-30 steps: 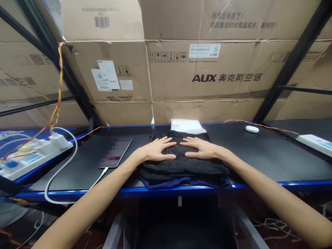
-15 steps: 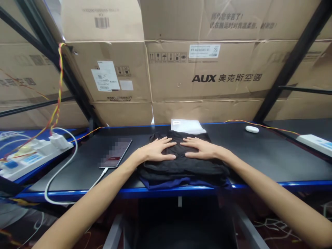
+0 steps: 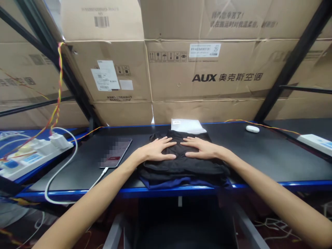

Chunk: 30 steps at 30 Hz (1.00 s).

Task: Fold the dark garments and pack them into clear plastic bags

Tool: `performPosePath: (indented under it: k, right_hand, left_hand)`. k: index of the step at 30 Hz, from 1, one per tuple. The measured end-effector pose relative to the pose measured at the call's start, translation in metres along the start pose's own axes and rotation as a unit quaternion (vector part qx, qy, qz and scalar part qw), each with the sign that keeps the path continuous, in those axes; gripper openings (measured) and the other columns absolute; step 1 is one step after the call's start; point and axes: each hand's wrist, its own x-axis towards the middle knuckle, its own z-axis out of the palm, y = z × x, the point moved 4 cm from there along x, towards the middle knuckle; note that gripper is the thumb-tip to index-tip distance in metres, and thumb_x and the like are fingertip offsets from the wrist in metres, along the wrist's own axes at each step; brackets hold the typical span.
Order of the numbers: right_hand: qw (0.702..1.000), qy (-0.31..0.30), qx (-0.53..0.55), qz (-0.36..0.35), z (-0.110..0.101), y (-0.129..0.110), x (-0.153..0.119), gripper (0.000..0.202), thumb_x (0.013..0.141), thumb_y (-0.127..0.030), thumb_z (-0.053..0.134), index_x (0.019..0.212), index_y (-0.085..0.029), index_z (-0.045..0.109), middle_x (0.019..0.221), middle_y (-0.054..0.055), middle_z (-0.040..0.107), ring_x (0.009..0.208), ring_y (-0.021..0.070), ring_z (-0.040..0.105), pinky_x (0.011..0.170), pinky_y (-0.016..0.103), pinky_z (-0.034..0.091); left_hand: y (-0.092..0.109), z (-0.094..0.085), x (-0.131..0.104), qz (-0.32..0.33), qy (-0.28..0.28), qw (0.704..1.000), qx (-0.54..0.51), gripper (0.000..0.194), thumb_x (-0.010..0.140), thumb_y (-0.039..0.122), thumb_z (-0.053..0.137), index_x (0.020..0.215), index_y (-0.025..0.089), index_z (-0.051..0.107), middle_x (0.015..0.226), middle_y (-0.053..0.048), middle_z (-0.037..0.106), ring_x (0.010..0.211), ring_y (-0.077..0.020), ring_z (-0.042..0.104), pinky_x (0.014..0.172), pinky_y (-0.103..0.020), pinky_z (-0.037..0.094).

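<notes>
A folded pile of black cloth (image 3: 181, 169) lies at the middle of the dark tabletop, close to its front edge. Beneath it, dark blue cloth (image 3: 168, 183) sticks out at the front. My left hand (image 3: 158, 149) rests flat on the left part of the pile, fingers spread and pointing right. Mirroring it, my right hand (image 3: 202, 148) lies flat on the right part with its fingers apart. Neither hand grips anything. Behind the pile sits a flat white packet (image 3: 188, 126) with a small label, touching the black cloth.
A phone (image 3: 116, 154) with a white cable lies on the table (image 3: 259, 159) at left. Power strips stand at the far left (image 3: 38, 152) and far right (image 3: 316, 142). A small white case (image 3: 252, 129) is at back right. Cardboard (image 3: 171, 83) stands behind.
</notes>
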Motion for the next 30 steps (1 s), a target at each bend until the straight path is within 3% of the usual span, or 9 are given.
performPosePath:
  k: [6,9,15,18,21,25,30]
  right_hand:
    - [1.0,-0.004,-0.01,0.003,0.0,0.0,-0.001,0.077,0.087,-0.072,0.053,0.15,-0.029,0.044,0.162,0.005,0.031,0.151,0.0318,0.019,0.123,0.053,0.016]
    - [1.0,0.015,0.0,-0.002,-0.001,0.002,-0.001,0.072,0.089,-0.07,0.052,0.148,-0.029,0.047,0.159,0.004,0.037,0.149,0.0307,0.026,0.123,0.051,0.021]
    - [0.985,0.17,0.017,-0.016,-0.017,0.012,-0.002,0.047,0.095,-0.053,0.049,0.13,-0.027,0.066,0.131,0.004,0.068,0.122,0.0282,0.061,0.109,0.045,0.043]
    - [0.966,0.259,0.0,0.011,-0.028,0.023,-0.006,0.039,0.092,-0.048,0.052,0.119,-0.028,0.072,0.119,0.005,0.073,0.114,0.0303,0.065,0.103,0.048,0.048]
    - [0.949,0.311,-0.037,0.033,-0.036,0.038,-0.009,0.038,0.09,-0.044,0.052,0.115,-0.025,0.073,0.117,0.007,0.073,0.114,0.0313,0.063,0.101,0.049,0.048]
    - [0.948,0.295,-0.106,0.055,-0.038,0.058,-0.009,0.037,0.087,-0.04,0.054,0.108,-0.019,0.075,0.12,0.012,0.071,0.117,0.0327,0.061,0.106,0.049,0.045]
    - [0.953,0.268,-0.122,0.068,-0.038,0.07,-0.01,0.024,0.082,-0.029,0.056,0.095,-0.023,0.076,0.11,0.009,0.074,0.11,0.0311,0.063,0.099,0.047,0.049]
  left_hand:
    - [0.001,-0.001,0.0,-0.001,0.0,1.0,-0.004,0.079,0.089,0.076,0.045,0.155,0.035,0.03,0.165,-0.004,0.018,0.153,-0.0311,0.014,0.123,-0.052,0.015]
    - [0.002,-0.004,0.0,-0.006,0.02,1.0,-0.006,0.072,0.093,0.073,0.039,0.153,0.033,0.037,0.164,-0.006,0.025,0.152,-0.0296,0.021,0.123,-0.052,0.016]
    - [0.001,-0.02,0.007,0.011,0.172,0.985,-0.004,0.051,0.098,0.054,0.045,0.133,0.021,0.063,0.145,-0.009,0.055,0.134,-0.0255,0.051,0.115,-0.037,0.036]
    - [-0.01,-0.028,0.016,0.001,0.231,0.973,-0.027,0.04,0.095,0.043,0.05,0.123,0.02,0.069,0.127,-0.006,0.068,0.111,-0.0227,0.065,0.101,-0.033,0.049]
    - [-0.025,-0.034,0.028,-0.038,0.251,0.967,-0.025,0.039,0.091,0.037,0.055,0.121,0.019,0.069,0.117,-0.006,0.072,0.09,-0.0211,0.069,0.089,-0.033,0.053]
    - [-0.038,-0.037,0.048,-0.06,0.242,0.968,-0.015,0.041,0.09,0.037,0.056,0.123,0.016,0.069,0.114,-0.008,0.073,0.087,-0.0222,0.068,0.089,-0.034,0.052]
    - [-0.042,-0.035,0.062,-0.068,0.243,0.967,-0.024,0.033,0.087,0.037,0.061,0.111,0.019,0.073,0.109,-0.007,0.074,0.09,-0.0233,0.068,0.085,-0.033,0.052]
